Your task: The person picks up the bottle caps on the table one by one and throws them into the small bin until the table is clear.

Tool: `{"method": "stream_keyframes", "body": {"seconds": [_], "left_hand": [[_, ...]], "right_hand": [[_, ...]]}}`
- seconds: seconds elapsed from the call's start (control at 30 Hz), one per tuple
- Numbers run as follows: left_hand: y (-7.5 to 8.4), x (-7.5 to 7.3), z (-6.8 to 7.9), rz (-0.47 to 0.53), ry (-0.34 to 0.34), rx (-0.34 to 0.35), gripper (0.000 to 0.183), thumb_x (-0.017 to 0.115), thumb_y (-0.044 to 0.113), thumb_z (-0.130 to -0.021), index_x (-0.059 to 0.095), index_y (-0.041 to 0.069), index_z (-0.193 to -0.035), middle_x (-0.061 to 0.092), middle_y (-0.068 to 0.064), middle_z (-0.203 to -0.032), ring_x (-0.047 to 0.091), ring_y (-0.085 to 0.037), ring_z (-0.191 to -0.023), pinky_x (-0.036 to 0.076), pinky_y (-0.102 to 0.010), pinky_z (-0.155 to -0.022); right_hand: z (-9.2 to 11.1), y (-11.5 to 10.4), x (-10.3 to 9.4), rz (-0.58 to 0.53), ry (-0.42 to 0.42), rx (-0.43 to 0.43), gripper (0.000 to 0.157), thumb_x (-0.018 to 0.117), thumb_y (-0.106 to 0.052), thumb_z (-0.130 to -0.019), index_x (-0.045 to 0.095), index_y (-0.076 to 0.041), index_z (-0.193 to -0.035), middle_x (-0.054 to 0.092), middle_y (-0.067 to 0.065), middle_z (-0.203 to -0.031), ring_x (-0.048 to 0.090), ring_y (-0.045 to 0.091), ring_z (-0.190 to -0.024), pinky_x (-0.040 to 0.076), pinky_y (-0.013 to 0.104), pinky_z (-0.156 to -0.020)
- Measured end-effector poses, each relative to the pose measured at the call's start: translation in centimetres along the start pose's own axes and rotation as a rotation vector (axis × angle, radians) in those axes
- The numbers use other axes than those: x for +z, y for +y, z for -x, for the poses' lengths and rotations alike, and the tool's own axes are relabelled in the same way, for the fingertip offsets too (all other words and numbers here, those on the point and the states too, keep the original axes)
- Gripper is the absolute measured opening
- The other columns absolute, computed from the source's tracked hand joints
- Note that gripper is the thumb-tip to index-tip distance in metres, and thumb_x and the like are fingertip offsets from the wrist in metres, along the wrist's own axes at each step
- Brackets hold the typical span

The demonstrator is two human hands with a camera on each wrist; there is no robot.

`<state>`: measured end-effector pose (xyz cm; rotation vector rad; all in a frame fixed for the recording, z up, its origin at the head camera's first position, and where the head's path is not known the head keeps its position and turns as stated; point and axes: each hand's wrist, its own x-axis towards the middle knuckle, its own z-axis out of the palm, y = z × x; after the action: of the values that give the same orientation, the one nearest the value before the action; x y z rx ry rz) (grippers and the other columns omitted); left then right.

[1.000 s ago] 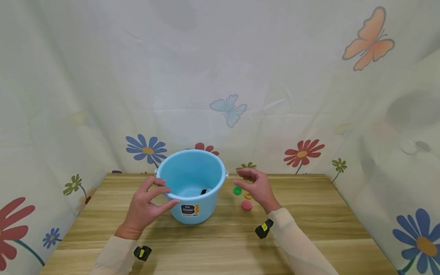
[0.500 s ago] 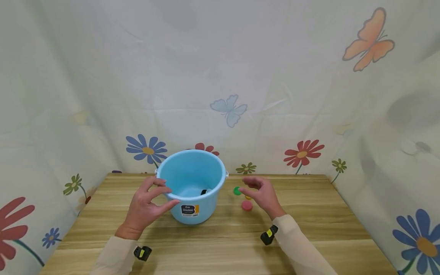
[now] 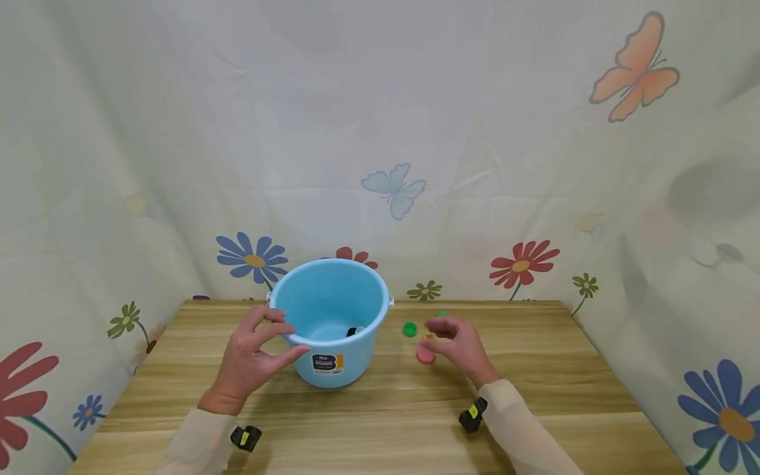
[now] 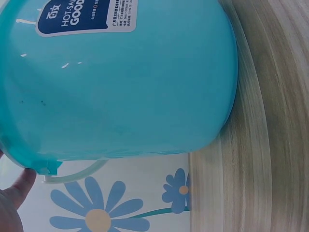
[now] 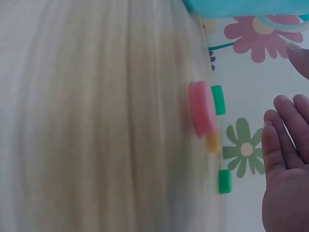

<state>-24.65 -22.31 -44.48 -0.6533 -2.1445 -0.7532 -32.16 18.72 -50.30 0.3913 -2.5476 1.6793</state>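
A light blue bucket [image 3: 341,366] with a label on its front stands upright on the table. My left hand [image 3: 249,359] holds its near-left rim, fingers over the edge and thumb in front. In the left wrist view, a fingertip [image 4: 24,186] touches the rim beside the handle joint. My right hand [image 3: 463,346] hovers right of the bucket with relaxed fingers and nothing held. Nearest to it are a pink ridged bottle cap [image 3: 425,356], a yellow bottle cap [image 5: 213,142], partly hidden, and a green bottle cap [image 3: 443,315]. Another green bottle cap [image 3: 410,329] lies nearer the bucket.
Small black and clear items [image 3: 354,331] lie at the bottom inside the bucket. The wood-grain table [image 3: 380,429] ends at the back against a flower-print curtain [image 3: 475,218]. A pale handle [image 4: 79,175] hangs from the bucket's rim.
My right hand has moved right and slightly down, away from the bucket and over the caps. A green cap behind it has come into view. My left hand and the bucket keep their places.
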Motion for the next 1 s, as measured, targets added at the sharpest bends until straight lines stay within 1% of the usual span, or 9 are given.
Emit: {"method": "stream_keyframes", "body": {"seconds": [0.1, 0.23, 0.33, 0.5, 0.63, 0.73, 0.9, 1.0], "left_hand": [[0.0, 0.0, 0.0, 0.004, 0.000, -0.003, 0.037, 0.099, 0.026, -0.061, 0.078, 0.016, -0.090, 0.061, -0.004, -0.108, 0.061, -0.027, -0.117, 0.032, -0.007, -0.111], [-0.1, 0.0, 0.1, 0.013, -0.003, -0.009, 0.036, 0.098, 0.028, -0.063, 0.077, 0.019, -0.090, 0.061, -0.004, -0.108, 0.061, -0.027, -0.117, 0.033, -0.007, -0.111], [-0.1, 0.1, 0.1, 0.015, -0.005, -0.014, 0.035, 0.098, 0.029, -0.064, 0.077, 0.019, -0.090, 0.061, -0.004, -0.108, 0.061, -0.027, -0.117, 0.032, -0.007, -0.111], [0.0, 0.0, 0.1, 0.011, -0.004, -0.016, 0.036, 0.098, 0.029, -0.063, 0.077, 0.020, -0.091, 0.061, -0.004, -0.108, 0.061, -0.027, -0.118, 0.033, -0.007, -0.111], [0.1, 0.0, 0.1, 0.011, -0.002, -0.018, 0.036, 0.099, 0.029, -0.063, 0.077, 0.020, -0.091, 0.061, -0.004, -0.109, 0.061, -0.027, -0.118, 0.034, -0.008, -0.111], [0.1, 0.0, 0.1, 0.010, -0.001, -0.018, 0.036, 0.098, 0.029, -0.064, 0.077, 0.020, -0.090, 0.061, -0.004, -0.108, 0.061, -0.027, -0.118, 0.033, -0.008, -0.111], [0.0, 0.0, 0.1, 0.011, -0.001, -0.013, 0.036, 0.098, 0.030, -0.064, 0.077, 0.018, -0.091, 0.061, -0.004, -0.109, 0.060, -0.028, -0.118, 0.032, -0.006, -0.111], [0.0, 0.0, 0.1, 0.009, 0.002, -0.009, 0.037, 0.099, 0.028, -0.063, 0.077, 0.017, -0.091, 0.061, -0.004, -0.109, 0.060, -0.029, -0.117, 0.033, -0.007, -0.111]], "right_hand": [[0.2, 0.3, 0.0, 0.003, -0.015, 0.046, 0.043, 0.086, -0.023, -0.084, 0.071, -0.014, -0.123, 0.072, 0.009, -0.127, 0.065, 0.032, -0.122, 0.053, 0.051, -0.109], [0.3, 0.8, -0.1, 0.010, -0.041, 0.076, 0.043, 0.085, -0.023, -0.086, 0.070, -0.012, -0.124, 0.072, 0.008, -0.127, 0.065, 0.033, -0.122, 0.054, 0.048, -0.108], [0.3, 1.3, -0.1, 0.008, -0.056, 0.064, 0.044, 0.085, -0.023, -0.085, 0.070, -0.007, -0.124, 0.073, 0.010, -0.125, 0.066, 0.032, -0.120, 0.054, 0.047, -0.107], [0.3, 2.1, 0.0, 0.003, -0.067, 0.056, 0.044, 0.086, -0.021, -0.084, 0.070, -0.007, -0.122, 0.074, 0.011, -0.121, 0.067, 0.031, -0.118, 0.056, 0.044, -0.105], [0.4, 2.2, 0.0, 0.020, -0.073, 0.060, 0.042, 0.086, -0.021, -0.084, 0.071, -0.006, -0.120, 0.074, 0.011, -0.121, 0.069, 0.030, -0.116, 0.058, 0.041, -0.102], [0.4, 2.3, 0.1, 0.043, -0.077, 0.062, 0.043, 0.087, -0.023, -0.083, 0.072, -0.007, -0.120, 0.074, 0.010, -0.120, 0.070, 0.026, -0.114, 0.059, 0.039, -0.099], [0.5, 2.4, 0.3, 0.070, -0.090, 0.052, 0.045, 0.087, -0.026, -0.083, 0.072, -0.005, -0.119, 0.074, 0.011, -0.120, 0.070, 0.024, -0.110, 0.060, 0.038, -0.097], [0.5, 2.5, 0.3, 0.072, -0.093, 0.065, 0.045, 0.087, -0.027, -0.083, 0.072, -0.005, -0.120, 0.074, 0.011, -0.120, 0.070, 0.024, -0.110, 0.060, 0.038, -0.097]]}}
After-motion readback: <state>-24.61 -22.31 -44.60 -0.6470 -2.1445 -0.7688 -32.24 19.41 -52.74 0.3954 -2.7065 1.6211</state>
